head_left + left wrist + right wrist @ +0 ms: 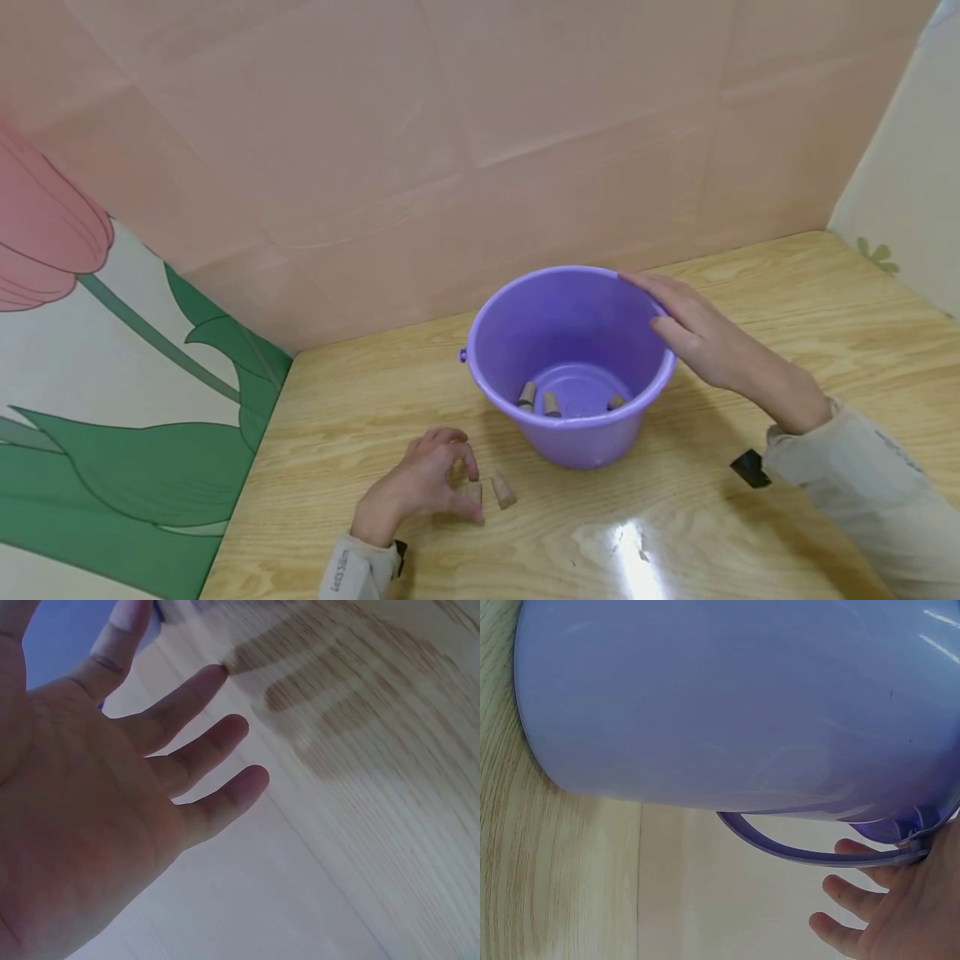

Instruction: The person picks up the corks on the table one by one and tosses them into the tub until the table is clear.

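A purple bucket [577, 442] stands on the wood-grain table, with several tapered cork stoppers [551, 405] lying on its floor. My right hand [701, 333] holds the bucket's right rim, thumb over the edge; in the right wrist view other fingers [851, 898] stretch outside, by the handle [817, 857]. In front of the bucket, my left hand [427, 479] has a cork stopper [474, 493] between thumb and bent index fingertip, at the table. Its other fingers [217, 802] spread loosely in the left wrist view, where the stopper is hidden. Another stopper [503, 492] lies just to the right.
The wood-grain table [337, 408] meets a pinkish covered wall [450, 167] behind the bucket. On the left stands a panel with a printed tulip and green leaves [142, 458]. A pale wall [907, 167] borders the right side.
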Motion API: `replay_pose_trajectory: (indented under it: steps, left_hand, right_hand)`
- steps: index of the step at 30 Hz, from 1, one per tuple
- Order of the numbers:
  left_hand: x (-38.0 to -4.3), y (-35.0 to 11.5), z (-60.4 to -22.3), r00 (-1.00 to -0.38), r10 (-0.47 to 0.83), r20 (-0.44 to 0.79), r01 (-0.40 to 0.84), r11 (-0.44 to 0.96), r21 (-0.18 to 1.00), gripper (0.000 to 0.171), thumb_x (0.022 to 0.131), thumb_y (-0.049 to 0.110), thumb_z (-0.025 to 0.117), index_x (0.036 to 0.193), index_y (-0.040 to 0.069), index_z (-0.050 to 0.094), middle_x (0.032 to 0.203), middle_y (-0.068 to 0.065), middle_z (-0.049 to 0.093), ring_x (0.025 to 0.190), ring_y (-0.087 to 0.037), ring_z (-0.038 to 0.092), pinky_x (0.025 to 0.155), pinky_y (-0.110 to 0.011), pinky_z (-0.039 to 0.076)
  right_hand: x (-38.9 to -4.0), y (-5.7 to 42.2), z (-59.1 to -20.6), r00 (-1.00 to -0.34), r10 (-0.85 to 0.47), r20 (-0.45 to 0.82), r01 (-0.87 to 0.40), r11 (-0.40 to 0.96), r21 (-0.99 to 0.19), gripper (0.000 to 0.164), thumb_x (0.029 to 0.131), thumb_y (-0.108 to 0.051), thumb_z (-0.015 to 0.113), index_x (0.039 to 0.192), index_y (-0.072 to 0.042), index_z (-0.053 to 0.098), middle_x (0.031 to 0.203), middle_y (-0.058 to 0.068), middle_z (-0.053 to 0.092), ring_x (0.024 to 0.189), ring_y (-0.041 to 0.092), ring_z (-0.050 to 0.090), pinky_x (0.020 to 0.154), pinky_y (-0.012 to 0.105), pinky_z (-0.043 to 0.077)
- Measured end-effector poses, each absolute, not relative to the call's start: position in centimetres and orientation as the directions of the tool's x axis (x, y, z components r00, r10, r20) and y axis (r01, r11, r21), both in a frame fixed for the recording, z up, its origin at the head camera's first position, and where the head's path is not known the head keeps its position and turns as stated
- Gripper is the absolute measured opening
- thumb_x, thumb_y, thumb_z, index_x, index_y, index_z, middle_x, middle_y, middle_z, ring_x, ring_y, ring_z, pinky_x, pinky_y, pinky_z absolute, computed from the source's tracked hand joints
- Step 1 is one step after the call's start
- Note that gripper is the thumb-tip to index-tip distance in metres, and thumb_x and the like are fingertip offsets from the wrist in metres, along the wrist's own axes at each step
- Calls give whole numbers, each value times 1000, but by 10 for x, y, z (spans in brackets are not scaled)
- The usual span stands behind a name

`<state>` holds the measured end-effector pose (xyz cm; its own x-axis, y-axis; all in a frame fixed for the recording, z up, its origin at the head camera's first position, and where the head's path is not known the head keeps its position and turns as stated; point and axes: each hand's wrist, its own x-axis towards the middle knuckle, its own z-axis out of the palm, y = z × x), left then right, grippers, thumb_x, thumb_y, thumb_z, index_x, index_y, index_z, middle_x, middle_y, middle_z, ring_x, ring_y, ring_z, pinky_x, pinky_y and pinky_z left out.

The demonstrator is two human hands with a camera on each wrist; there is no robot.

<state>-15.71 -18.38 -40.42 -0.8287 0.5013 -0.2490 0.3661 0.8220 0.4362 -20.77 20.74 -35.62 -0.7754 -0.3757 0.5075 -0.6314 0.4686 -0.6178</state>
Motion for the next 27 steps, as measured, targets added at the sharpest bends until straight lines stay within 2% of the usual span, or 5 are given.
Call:
replay_pose_trajectory:
  steps: [7, 15, 18, 21, 27]
  left_hand:
    - [-160, -183, -406, -839, 496, -226, 371, 823, 430, 32, 68, 43, 88, 84, 24, 68, 145, -14, 51, 139, -38, 39, 116, -63, 25]
    - [-162, -183, -404, -874, 460, -158, 363, 833, 417, 34, 76, 45, 82, 95, 20, 71, 145, -14, 52, 137, -41, 42, 115, -63, 29]
    - [-162, -182, -403, -883, 458, -105, 383, 832, 402, 34, 79, 46, 79, 100, 19, 73, 145, -14, 52, 137, -40, 43, 114, -64, 29]
    - [-163, -182, -402, -886, 463, -33, 418, 826, 378, 33, 83, 46, 76, 102, 19, 74, 142, -14, 55, 136, -39, 45, 114, -62, 30]
    - [-166, -181, -399, -887, 453, 92, 457, 827, 329, 34, 84, 44, 76, 105, 16, 75, 140, -15, 57, 134, -37, 49, 114, -61, 32]
  right_hand:
    - [-207, 207, -356, -780, -371, 505, -626, 475, -618, 56, 94, 0, 41, 150, -5, 40, 144, 25, 49, 130, 45, 45, 105, 60, 34]
    - [-205, 206, -355, -786, -358, 503, -617, 487, -618, 57, 94, 0, 41, 150, -5, 40, 146, 25, 47, 132, 45, 42, 106, 62, 31]
    - [-204, 206, -353, -791, -351, 501, -610, 499, -615, 57, 94, 0, 42, 150, -6, 40, 147, 24, 47, 134, 43, 42, 108, 55, 32]
    - [-204, 205, -353, -792, -350, 500, -609, 499, -616, 57, 94, 0, 42, 150, -6, 40, 147, 23, 47, 134, 42, 42, 108, 53, 32]
    - [-206, 207, -356, -787, -361, 501, -617, 475, -627, 57, 94, 0, 41, 151, -6, 39, 145, 25, 48, 131, 44, 43, 105, 61, 32]
